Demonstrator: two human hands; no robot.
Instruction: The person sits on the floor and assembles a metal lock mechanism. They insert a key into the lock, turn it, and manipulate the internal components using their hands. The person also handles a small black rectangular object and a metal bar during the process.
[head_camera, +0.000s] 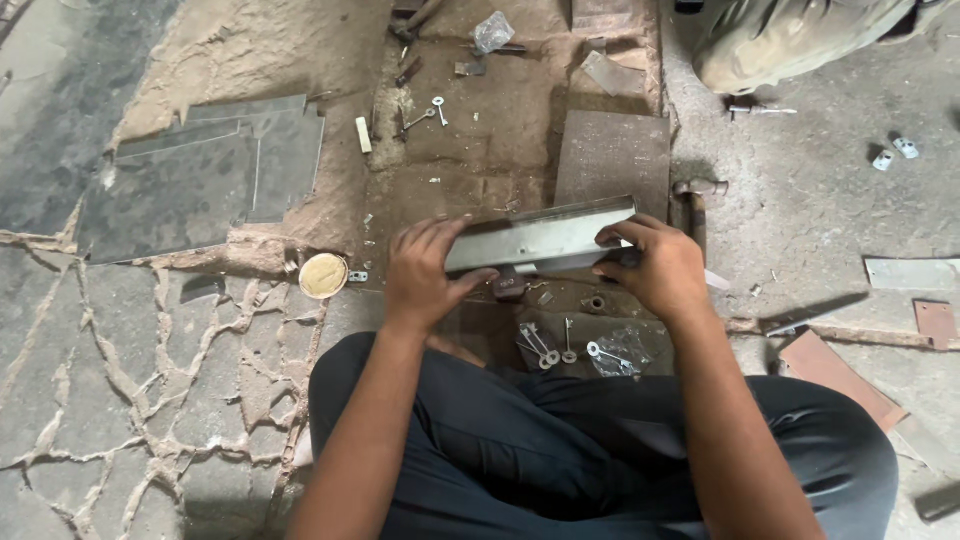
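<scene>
From the head camera we look down past our own dark trousers to a worn, rusty work plate (500, 130) set into the cracked floor. Our left hand (425, 275) is clamped on the left end of a long grey metal channel (545, 238), fingers over its top and thumb beneath. Our right hand (650, 265) grips the right end the same way, fingers curled over the edge. The channel lies nearly level, tilted slightly up to the right, held just above the plate in front of our knees.

Below the channel, close to our legs, we see a bunch of keys (545, 345) and a small clear plastic bag (620, 355) just beside it. A round yellowish lid (323, 275) sits left of our left hand. Further off lie grey metal sheets (200, 175), two loose keys (425, 112) and a flat dark plate (612, 155). A hammer (697, 200) rests just beyond our right hand.
</scene>
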